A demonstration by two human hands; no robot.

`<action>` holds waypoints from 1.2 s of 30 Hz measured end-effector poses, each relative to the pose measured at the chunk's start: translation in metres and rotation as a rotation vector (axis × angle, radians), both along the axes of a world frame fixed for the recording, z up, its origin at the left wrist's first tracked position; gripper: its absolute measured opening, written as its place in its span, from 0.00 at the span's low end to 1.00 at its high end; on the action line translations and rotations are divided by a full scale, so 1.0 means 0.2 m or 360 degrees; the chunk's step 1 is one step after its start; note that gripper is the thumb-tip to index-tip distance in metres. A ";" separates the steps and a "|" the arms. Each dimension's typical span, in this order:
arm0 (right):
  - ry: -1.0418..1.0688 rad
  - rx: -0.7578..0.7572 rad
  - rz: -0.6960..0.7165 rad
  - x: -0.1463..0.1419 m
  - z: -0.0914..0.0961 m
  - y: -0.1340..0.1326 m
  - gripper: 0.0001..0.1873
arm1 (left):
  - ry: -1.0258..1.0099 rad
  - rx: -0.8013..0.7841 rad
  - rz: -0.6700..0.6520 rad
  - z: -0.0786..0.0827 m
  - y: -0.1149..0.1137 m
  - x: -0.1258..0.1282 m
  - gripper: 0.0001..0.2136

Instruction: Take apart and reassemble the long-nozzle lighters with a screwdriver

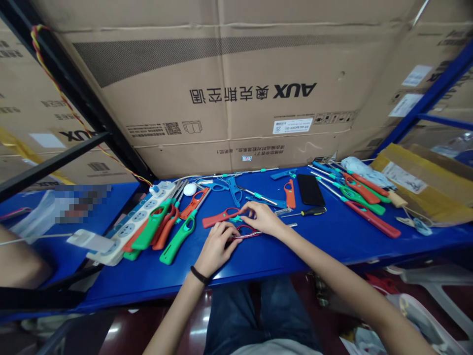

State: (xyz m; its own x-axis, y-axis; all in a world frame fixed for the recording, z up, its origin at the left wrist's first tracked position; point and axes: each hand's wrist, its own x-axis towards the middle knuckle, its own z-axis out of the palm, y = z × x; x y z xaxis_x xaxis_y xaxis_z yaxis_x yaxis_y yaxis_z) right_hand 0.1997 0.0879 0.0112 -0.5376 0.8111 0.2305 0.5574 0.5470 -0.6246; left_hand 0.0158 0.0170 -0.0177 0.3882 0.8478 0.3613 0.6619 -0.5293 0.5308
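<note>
My left hand (219,242) curls its fingers onto the near half of an opened red lighter casing (248,231) lying on the blue tabletop. My right hand (263,217) reaches over from the right, its thumb and fingertips pinched at a small teal part (235,219) by the casing. Just beyond my left fingers lies another red handle piece (218,217). A metal tube (291,225) sticks out to the right beneath my right wrist. What lies directly under the fingertips is partly hidden.
Long-necked lighters (179,240) lie on a power strip (138,217) at left; several more (369,212) lie at right. A screwdriver (314,211), black phone (311,190) and orange casing (289,193) sit behind my right hand. A large cardboard box (236,64) stands behind. Another person's arm shows at far left.
</note>
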 end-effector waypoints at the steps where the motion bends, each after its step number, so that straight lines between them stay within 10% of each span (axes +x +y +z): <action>1: -0.0035 -0.0003 0.0077 -0.02 0.00 0.02 0.07 | 0.0001 0.0005 0.0002 0.00 0.00 0.00 0.03; 10: -0.0174 -0.0086 0.0169 -0.16 0.03 0.10 0.04 | 0.0021 0.0049 0.0021 -0.01 0.00 0.00 0.03; 21: 0.0053 -0.0310 0.0097 0.03 -0.02 0.14 0.03 | 0.0005 0.0016 0.0013 0.00 0.00 0.00 0.03; 36: -0.0125 0.0012 0.0264 0.08 -0.05 0.10 0.02 | -0.0031 0.0034 -0.0002 -0.01 0.00 0.00 0.03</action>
